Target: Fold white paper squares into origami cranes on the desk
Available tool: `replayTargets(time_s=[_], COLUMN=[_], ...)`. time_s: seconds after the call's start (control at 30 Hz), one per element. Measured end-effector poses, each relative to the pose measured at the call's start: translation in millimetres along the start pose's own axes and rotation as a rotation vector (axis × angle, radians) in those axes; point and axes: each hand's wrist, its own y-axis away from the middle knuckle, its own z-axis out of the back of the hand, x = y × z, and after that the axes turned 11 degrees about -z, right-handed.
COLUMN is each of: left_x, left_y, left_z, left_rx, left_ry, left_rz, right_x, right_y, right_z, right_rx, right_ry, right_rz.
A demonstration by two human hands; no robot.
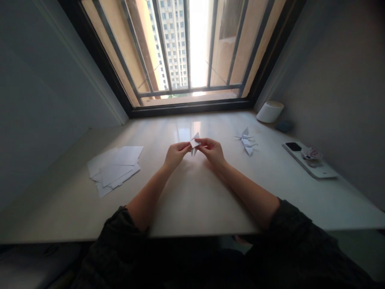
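A small folded white paper (pixel 195 143) with pointed ends is held between both hands, just above the middle of the table. My left hand (pixel 177 152) pinches its left side between thumb and fingers. On the opposite side, my right hand (pixel 212 151) grips it with thumb and forefinger. Its upper point sticks up past the fingertips, and narrow points hang below. To the right of my hands, folded paper cranes (pixel 247 141) lie close together on the table. Several loose white paper sheets (pixel 118 168) overlap in a pile at the left.
The pale table (pixel 192 208) ends at a near edge before my body. A phone (pixel 309 160) with a small round item on it lies at the right. A white cylindrical object (pixel 270 112) and a dark rounded object (pixel 284 126) sit by the right wall. A barred window (pixel 192 109) stands behind.
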Motion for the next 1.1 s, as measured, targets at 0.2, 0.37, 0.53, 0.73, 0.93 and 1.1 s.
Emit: replayTargets(time_s=[0.2,0.37,0.53,0.73,0.93,1.1], left_x=[-0.8,-1.2,1.0,1.7,2.0,5.2], left_y=[1.8,1.3,0.4,0.6,1.0,0.2], left_z=[-5.8,-3.7,-4.1,-4.3,-2.9,-2.7], left_rx=[-0.026,-0.014,-0.031,-0.055,-0.082,-0.106], left_ry=[0.177,0.166,0.214,0.266,0.288,0.289], left_rz=[0.094,0.088,0.119,0.142,0.173,0.185], right_x=[-0.4,0.5,2.5,0.5,-1.7,-3.3], right_y=[-1.0,-1.0,-0.3,-0.6,-1.3,-3.0], right_z=[0.2,1.5,3.0,1.9,1.2,3.4], right_rx=[0.002,0.099,0.134,0.192,0.145,0.058], right_ry=[-0.041,0.020,0.080,0.048,-0.024,-0.078], right_rz=[-0.023,0.031,0.056,0.044,0.027,-0.046])
